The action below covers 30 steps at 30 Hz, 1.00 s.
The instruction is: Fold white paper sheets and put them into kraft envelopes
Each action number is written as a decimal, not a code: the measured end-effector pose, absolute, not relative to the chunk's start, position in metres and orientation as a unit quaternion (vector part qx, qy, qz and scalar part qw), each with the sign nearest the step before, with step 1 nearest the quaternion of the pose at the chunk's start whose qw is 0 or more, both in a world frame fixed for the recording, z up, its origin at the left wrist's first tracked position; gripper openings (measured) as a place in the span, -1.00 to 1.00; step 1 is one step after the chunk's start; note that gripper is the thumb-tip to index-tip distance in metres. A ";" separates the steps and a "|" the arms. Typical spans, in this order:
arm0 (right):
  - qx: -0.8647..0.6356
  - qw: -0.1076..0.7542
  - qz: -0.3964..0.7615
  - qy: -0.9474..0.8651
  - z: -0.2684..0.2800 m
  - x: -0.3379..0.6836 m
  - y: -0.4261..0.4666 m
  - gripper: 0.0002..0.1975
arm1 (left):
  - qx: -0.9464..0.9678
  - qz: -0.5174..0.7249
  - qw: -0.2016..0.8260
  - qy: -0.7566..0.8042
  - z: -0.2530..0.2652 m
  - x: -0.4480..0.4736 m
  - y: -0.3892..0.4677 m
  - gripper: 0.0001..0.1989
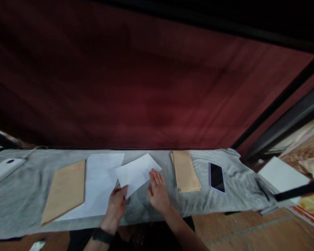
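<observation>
My left hand (116,204), with a dark band on its wrist, pinches the lower left corner of a folded white sheet of paper (137,172). Across from it, my right hand (158,195) lies with its fingers stretched out along the right edge of that paper, touching it. The paper is tilted and overlaps a larger stack of flat white sheets (99,184) on the left. Right of my right hand are several narrow brown envelopes (185,170) in a loose pile.
A large brown envelope (66,188) partly covers the white sheets. A phone (217,177) lies at the right on the grey cloth (199,205), and a white device (6,170) with a cable at the far left. A dark red curtain (146,87) hangs behind.
</observation>
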State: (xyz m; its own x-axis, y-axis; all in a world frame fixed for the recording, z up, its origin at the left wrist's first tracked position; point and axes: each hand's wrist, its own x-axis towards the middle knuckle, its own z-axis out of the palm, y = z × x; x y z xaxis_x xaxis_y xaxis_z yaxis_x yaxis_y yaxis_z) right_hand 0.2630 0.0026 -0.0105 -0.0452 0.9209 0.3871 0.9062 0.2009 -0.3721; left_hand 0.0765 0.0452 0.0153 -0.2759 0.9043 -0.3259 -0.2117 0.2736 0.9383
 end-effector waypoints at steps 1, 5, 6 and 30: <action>-0.607 0.280 0.026 -0.744 -0.009 0.256 -0.003 -0.23 | 0.263 0.531 0.539 0.599 0.012 0.082 0.036 -0.70; -0.552 0.266 0.053 -0.788 -0.010 0.242 -0.015 -0.24 | 0.190 0.529 0.589 0.580 0.005 0.108 0.005 -0.74; -0.546 0.258 0.057 -0.795 -0.011 0.242 -0.015 -0.29 | 0.179 0.529 0.599 0.574 0.005 0.113 0.001 -0.76; -0.515 0.148 0.149 -0.831 -0.005 0.296 -0.031 -0.30 | 0.903 0.135 0.106 0.394 -0.017 0.137 0.079 -0.50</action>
State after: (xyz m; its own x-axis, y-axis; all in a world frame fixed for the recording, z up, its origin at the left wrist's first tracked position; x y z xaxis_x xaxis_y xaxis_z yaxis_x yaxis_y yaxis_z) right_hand 0.2955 -0.0309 -0.0048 -0.4256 0.9002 0.0923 0.8120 0.4249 -0.4002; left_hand 0.1371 0.0788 -0.0174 0.6540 0.7393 0.1601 0.6825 -0.6680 0.2967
